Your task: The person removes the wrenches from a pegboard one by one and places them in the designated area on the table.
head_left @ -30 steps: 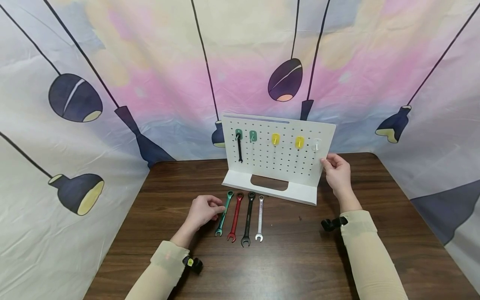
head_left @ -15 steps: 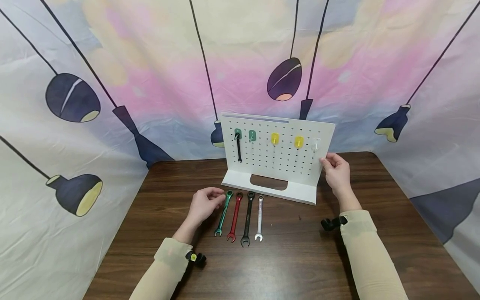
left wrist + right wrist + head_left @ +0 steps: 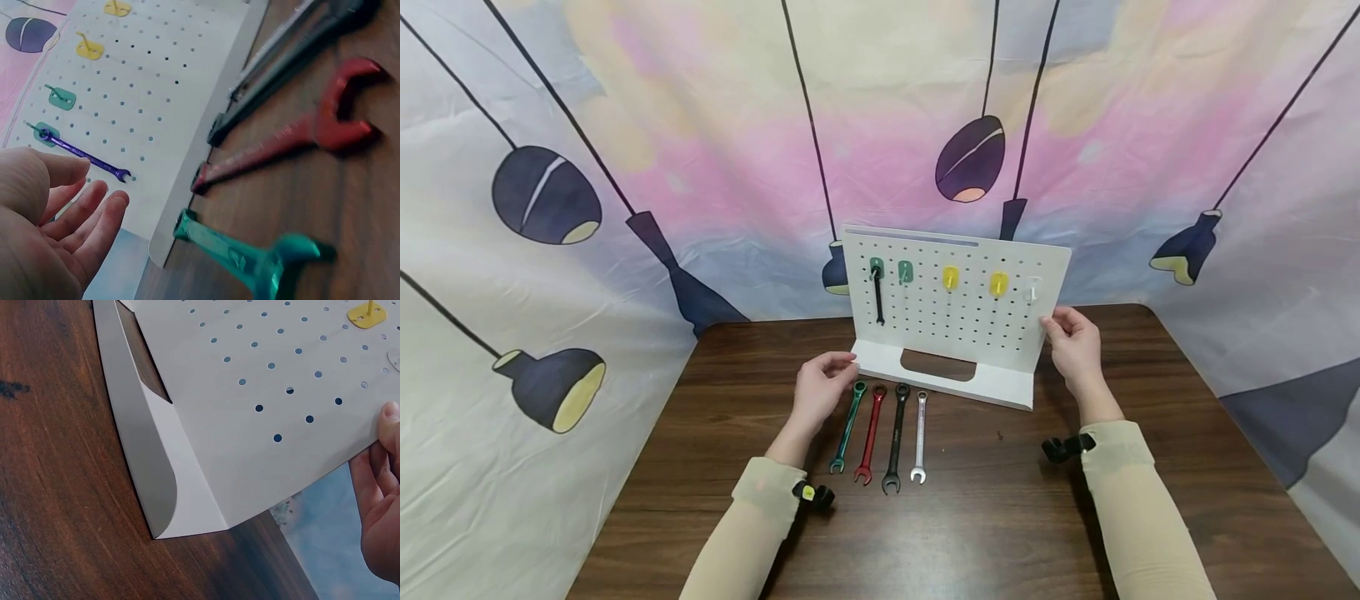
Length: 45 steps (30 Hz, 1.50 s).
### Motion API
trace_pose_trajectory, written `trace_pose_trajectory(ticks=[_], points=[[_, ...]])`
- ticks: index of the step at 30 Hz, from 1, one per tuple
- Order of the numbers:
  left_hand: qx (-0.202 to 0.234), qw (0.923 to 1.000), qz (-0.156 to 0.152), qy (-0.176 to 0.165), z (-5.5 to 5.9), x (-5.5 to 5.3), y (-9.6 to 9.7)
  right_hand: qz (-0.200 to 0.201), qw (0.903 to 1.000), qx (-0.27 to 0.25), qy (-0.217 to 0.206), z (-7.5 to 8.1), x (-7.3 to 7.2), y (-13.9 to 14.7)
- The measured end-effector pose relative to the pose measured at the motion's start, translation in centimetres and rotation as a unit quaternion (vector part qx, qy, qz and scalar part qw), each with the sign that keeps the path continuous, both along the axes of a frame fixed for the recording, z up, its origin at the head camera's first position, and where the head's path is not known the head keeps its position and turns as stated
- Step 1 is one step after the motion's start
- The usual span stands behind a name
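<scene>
A white pegboard stand (image 3: 1000,321) stands at the back of the table. Its right edge is pinched between the thumb and fingers of my right hand (image 3: 1077,346), also seen in the right wrist view. My left hand (image 3: 820,387) hovers by the base's left front corner, fingers loosely bent and holding nothing. A small purple wrench (image 3: 87,156) hangs from the leftmost green hook, looking dark in the head view. In front of the stand lie a green wrench (image 3: 848,429), a red wrench (image 3: 871,435), a black wrench (image 3: 896,440) and a silver wrench (image 3: 920,437), side by side.
Along the board run another green hook (image 3: 906,272), a yellow hook (image 3: 951,278), a second yellow hook (image 3: 998,284) and a clear hook (image 3: 1033,290). A printed cloth (image 3: 730,125) hangs behind the brown wooden table (image 3: 985,517).
My left hand has moved from beside the green wrench, forward and slightly right, to the stand's left front corner. The right hand keeps its hold on the board; the wrenches have stayed put.
</scene>
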<state>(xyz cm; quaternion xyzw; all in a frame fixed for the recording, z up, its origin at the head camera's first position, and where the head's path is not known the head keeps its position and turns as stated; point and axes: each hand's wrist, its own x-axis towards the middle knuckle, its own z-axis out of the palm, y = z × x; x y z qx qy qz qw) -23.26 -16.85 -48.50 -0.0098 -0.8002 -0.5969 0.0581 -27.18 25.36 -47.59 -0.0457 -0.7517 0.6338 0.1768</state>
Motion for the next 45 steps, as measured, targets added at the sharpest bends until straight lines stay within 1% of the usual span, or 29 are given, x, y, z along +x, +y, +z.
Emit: trace_pose_trajectory(ticks=[5,9,14,19,23,27,30,34,39,45], points=[[0.053,0.9985,0.014,0.006,0.4,-0.9,0.9,-0.001,1.0000,0.001,-0.002,0.0,0.1,0.0],[0.075,0.9966,0.028,0.017,0.4,-1.7,1.6,-0.002,1.0000,0.003,-0.002,-0.1,0.0,0.0],[0.088,0.9950,0.028,0.038,0.6,-3.1,2.4,-0.003,1.0000,0.004,0.004,-0.1,0.0,0.0],[0.099,0.9932,0.030,0.053,0.8,-4.9,3.3,-0.002,1.0000,0.003,0.000,-0.2,-0.1,0.0],[0.095,0.9925,0.042,0.064,1.1,-6.1,4.0,-0.001,1.0000,0.006,-0.004,-0.2,0.0,0.1],[0.098,0.9909,0.055,0.074,1.5,-7.1,4.8,-0.001,1.0000,0.008,-0.001,-0.2,0.0,0.1],[0.107,0.9889,0.066,0.079,1.9,-7.6,5.5,-0.001,1.0000,0.009,0.001,-0.1,0.0,0.1],[0.109,0.9877,0.078,0.081,2.3,-8.0,6.2,-0.003,0.9999,0.011,-0.002,-0.1,0.0,0.1],[0.106,0.9877,0.086,0.077,2.1,-8.7,6.5,-0.001,0.9999,0.011,-0.001,-0.1,0.0,0.1],[0.107,0.9880,0.092,0.064,1.8,-9.1,6.5,0.000,0.9999,0.011,0.000,-0.2,0.0,0.1]])
